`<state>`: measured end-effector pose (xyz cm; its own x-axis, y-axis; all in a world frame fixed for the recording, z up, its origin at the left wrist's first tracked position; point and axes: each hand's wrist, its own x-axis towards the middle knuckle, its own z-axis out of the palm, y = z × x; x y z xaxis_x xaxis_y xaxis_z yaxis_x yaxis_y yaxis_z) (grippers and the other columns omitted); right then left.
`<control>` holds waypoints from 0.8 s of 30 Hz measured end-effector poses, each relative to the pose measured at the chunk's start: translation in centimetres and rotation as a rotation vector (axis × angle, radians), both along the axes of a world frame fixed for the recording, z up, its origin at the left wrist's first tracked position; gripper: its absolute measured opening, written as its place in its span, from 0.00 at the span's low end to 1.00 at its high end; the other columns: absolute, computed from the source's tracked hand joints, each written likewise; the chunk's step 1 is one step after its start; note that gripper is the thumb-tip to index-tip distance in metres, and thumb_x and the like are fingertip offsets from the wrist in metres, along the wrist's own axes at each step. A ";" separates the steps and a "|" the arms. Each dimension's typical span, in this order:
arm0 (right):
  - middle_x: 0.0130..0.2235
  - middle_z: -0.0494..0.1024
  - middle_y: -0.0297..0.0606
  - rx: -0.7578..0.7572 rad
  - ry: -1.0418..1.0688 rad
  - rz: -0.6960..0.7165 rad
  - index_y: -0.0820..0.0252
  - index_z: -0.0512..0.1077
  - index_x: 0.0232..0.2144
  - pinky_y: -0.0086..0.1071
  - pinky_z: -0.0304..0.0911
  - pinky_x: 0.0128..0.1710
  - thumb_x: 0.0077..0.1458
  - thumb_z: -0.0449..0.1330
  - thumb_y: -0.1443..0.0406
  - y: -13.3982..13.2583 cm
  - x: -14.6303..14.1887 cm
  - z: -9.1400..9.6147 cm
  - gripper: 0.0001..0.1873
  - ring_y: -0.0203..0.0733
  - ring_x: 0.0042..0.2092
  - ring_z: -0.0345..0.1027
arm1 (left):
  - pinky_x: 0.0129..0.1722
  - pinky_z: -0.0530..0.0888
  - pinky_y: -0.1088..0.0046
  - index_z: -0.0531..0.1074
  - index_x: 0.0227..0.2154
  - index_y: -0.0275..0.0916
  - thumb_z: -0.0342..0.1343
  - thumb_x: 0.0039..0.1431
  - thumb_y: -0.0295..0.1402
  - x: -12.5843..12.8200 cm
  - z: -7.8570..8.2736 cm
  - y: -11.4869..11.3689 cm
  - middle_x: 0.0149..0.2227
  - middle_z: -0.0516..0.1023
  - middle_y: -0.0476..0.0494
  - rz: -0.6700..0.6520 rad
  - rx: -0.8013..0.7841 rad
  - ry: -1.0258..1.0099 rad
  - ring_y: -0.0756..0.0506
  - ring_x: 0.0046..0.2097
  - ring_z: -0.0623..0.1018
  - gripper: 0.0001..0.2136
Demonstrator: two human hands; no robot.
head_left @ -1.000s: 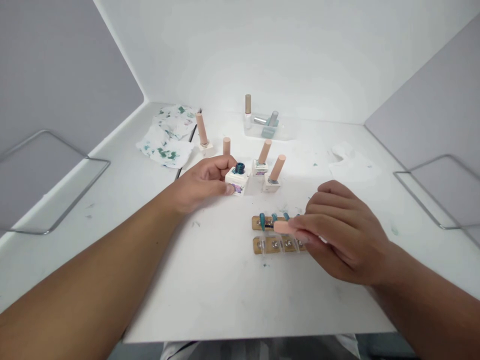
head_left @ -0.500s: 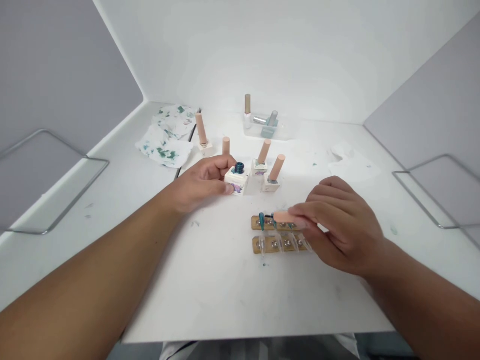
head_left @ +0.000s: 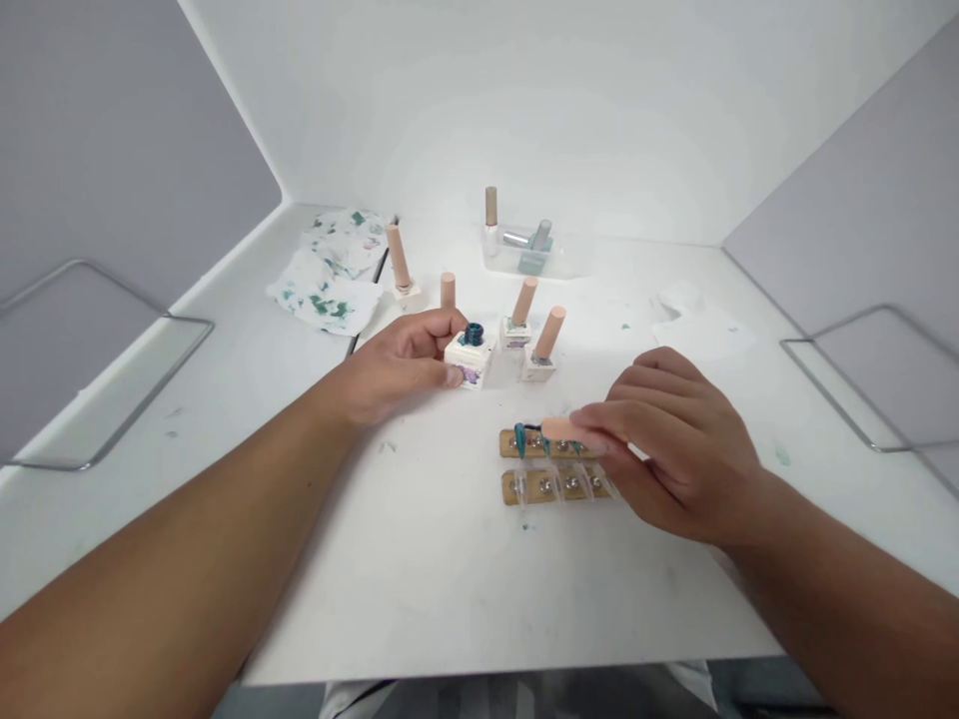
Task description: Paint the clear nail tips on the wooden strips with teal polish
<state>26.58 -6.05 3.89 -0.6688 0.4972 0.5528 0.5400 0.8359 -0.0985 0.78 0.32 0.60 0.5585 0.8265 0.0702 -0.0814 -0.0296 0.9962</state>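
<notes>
Right hand [head_left: 674, 449] pinches the peach brush handle [head_left: 558, 430]; left hand [head_left: 397, 367] pinches the uncapped white bottle [head_left: 471, 357].

Bright, even, cool light, seemingly from above; back wall [head_left: 479, 100] and tabletop [head_left: 420, 589] pale, grey side panels [head_left: 112, 150] dimmer. Faint, soft shadow beside left forearm [head_left: 202, 519]. Small glints on metal beads [head_left: 571, 482]. White tissue [head_left: 681, 305] at right nearly washed out. Brush [head_left: 558, 429] and bottle label [head_left: 470, 374] soft in detail. Wide-angle view stretches panels toward edges.
</notes>
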 end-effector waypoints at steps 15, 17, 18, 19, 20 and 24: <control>0.20 0.66 0.29 0.021 -0.013 -0.004 0.61 0.67 0.29 0.34 0.50 0.31 0.52 0.55 0.71 0.2 0.0 -0.1 0.03 0.32 0.24 0.55 | 0.34 0.70 0.76 0.73 0.38 0.38 0.61 0.47 0.29 0.0 -0.1 0.0 0.33 0.73 0.48 -0.011 -0.024 -0.020 0.50 0.33 0.72 0.12; 0.21 0.68 0.30 0.025 -0.024 -0.021 0.61 0.67 0.29 0.34 0.50 0.32 0.52 0.55 0.71 0.2 -0.3 -0.3 0.02 0.33 0.24 0.56 | 0.34 0.70 0.76 0.73 0.38 0.38 0.61 0.47 0.29 0.0 -0.1 0.0 0.33 0.73 0.48 0.000 -0.023 -0.018 0.50 0.33 0.72 0.12; 0.21 0.68 0.30 0.011 -0.037 0.001 0.61 0.67 0.29 0.34 0.51 0.32 0.53 0.55 0.71 0.2 -0.3 -0.3 0.02 0.33 0.24 0.56 | 0.34 0.70 0.76 0.73 0.38 0.38 0.61 0.47 0.29 -0.1 -0.1 0.0 0.33 0.73 0.48 0.001 -0.023 -0.018 0.50 0.33 0.72 0.13; 0.22 0.68 0.30 -0.012 -0.049 0.038 0.61 0.67 0.29 0.34 0.51 0.32 0.53 0.55 0.71 0.1 -0.3 -0.4 0.02 0.33 0.24 0.56 | 0.34 0.71 0.76 0.73 0.38 0.38 0.61 0.47 0.28 -0.1 -0.1 0.0 0.34 0.73 0.48 0.000 -0.024 -0.018 0.50 0.33 0.72 0.13; 0.22 0.68 0.31 -0.040 -0.058 0.083 0.61 0.67 0.29 0.34 0.51 0.32 0.53 0.55 0.71 0.0 -0.3 -0.4 0.02 0.33 0.25 0.56 | 0.34 0.71 0.76 0.73 0.38 0.38 0.61 0.48 0.28 -0.1 -0.1 0.0 0.34 0.73 0.48 -0.005 -0.024 -0.019 0.50 0.33 0.72 0.13; 0.22 0.68 0.31 -0.091 -0.032 0.185 0.62 0.67 0.30 0.35 0.52 0.32 0.52 0.54 0.71 -0.2 0.2 -0.2 0.03 0.33 0.24 0.55 | 0.34 0.70 0.77 0.73 0.38 0.38 0.61 0.48 0.28 -0.1 0.0 -0.1 0.34 0.72 0.48 -0.011 -0.011 -0.025 0.51 0.33 0.72 0.12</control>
